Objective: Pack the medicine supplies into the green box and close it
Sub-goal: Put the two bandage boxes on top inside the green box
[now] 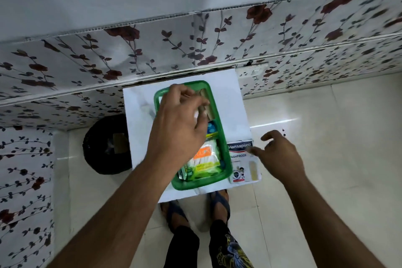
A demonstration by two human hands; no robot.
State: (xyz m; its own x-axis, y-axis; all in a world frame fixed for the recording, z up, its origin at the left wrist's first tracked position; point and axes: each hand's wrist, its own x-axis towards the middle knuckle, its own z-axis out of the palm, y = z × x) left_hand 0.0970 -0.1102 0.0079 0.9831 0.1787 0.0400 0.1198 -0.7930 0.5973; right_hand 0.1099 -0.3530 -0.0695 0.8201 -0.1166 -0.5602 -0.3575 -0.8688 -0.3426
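An open green box (226, 159) lies on a small white table (139, 102). Inside it are a clear pack of cotton buds (206, 159) with green and orange print, a blue item (211, 128) and a beige item (205, 97) at the far end. My left hand (176, 124) hovers over the box's middle with fingers curled and pinched. Blur hides whether anything is between them. A white Hansaplast box (239, 165) lies on the table just right of the green box. My right hand (280, 154) is beside it with fingers spread, holding nothing. No lid is visible.
The table stands against a wall of floral panels (195, 45). A black round bin (104, 143) sits on the tiled floor left of the table. My feet in sandals (219, 200) are at the table's near edge. Pale floor tiles stretch to the right.
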